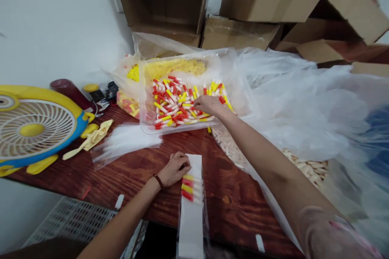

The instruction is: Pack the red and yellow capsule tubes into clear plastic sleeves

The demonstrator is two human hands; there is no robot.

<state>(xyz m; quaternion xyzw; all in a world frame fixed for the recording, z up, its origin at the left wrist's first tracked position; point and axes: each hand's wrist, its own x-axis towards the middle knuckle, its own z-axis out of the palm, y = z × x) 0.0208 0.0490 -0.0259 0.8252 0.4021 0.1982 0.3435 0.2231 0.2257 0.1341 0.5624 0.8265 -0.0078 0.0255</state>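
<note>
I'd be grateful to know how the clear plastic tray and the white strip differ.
The clear plastic tray is wide with raised sides; the white strip is flat, long and narrow.
The tray holds a loose heap of red, yellow and white pieces; the strip carries just a few, lined up side by side.
The right hand reaches into the tray; the left hand is at the strip.
Both hold similar pieces.

Tray [242, 99]: it is transparent.
Sticks [173, 103] in the tray: red-white and yellow-white, mixed.
Fan [32, 130], left of the tray: yellow and blue, with white grille [57, 123].
Table [237, 206], under the tray: red-brown, dark wood grain.
</note>
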